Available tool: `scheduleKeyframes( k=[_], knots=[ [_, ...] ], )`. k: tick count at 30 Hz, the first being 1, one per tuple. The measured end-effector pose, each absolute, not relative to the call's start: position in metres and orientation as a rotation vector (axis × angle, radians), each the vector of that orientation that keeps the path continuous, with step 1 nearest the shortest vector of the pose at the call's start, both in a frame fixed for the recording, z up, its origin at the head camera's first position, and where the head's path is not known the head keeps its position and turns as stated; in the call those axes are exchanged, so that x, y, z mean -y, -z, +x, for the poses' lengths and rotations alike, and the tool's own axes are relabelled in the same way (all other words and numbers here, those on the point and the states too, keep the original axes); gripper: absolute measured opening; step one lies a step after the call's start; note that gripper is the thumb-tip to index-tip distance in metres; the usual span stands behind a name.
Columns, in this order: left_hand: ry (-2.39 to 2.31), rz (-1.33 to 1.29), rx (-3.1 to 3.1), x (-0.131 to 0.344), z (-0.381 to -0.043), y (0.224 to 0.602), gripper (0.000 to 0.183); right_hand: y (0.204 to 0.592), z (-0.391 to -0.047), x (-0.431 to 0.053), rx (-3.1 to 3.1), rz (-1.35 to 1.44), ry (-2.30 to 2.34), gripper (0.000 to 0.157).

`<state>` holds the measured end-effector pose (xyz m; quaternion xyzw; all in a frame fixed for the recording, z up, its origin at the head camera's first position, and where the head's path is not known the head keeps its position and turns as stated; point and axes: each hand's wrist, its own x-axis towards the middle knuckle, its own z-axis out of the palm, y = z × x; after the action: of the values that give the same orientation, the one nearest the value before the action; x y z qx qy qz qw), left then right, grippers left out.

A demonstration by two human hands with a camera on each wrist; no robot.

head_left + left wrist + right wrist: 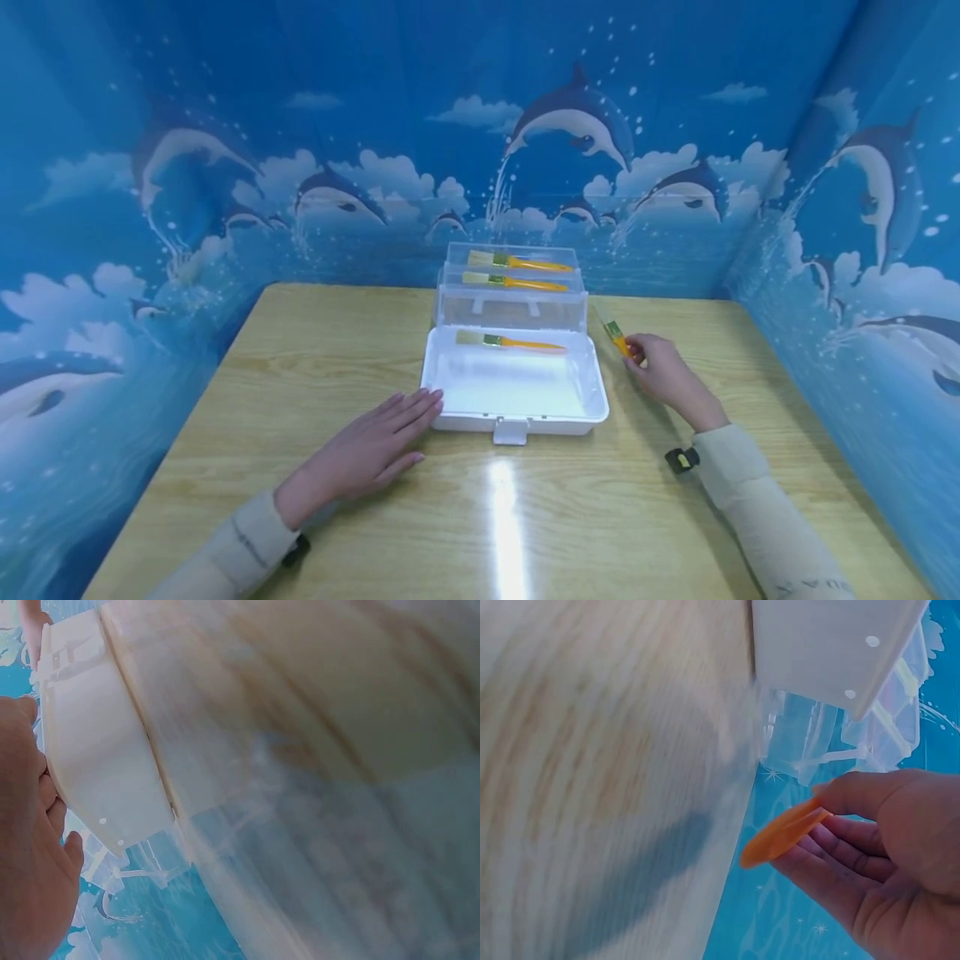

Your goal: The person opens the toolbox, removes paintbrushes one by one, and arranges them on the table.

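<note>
In the head view a white plastic case [517,387] lies opened on the table, its clear lid trays [512,307] raised at the back. My left hand [375,442] has its fingers straight, with the tips at the case's left front corner. To the right of the case, my right hand [660,367] pinches a paintbrush [615,333] by its orange handle [780,836], bristles pointing away. Another paintbrush [517,342] lies along the back of the case's base. Two more, an upper brush [525,262] and a lower brush [517,282], rest in the raised trays.
The case stands on a wood-grain table [337,333], with its front latch [511,431] hanging down. Blue dolphin-print curtains [405,100] enclose the back and both sides. A black wrist device [682,459] sits at the right sleeve.
</note>
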<state>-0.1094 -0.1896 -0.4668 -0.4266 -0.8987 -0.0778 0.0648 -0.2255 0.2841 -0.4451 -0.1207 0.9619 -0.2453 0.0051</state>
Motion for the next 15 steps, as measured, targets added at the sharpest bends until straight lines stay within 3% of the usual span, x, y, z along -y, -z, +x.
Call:
scheduleKeyframes(
  k=[15],
  knots=[
    [0.243,-1.292,2.726,0.1894,-0.1098,0.4669,0.068,0.4551,-0.2293,-0.2817,-3.000,-0.290,0.779,0.038]
  ],
)
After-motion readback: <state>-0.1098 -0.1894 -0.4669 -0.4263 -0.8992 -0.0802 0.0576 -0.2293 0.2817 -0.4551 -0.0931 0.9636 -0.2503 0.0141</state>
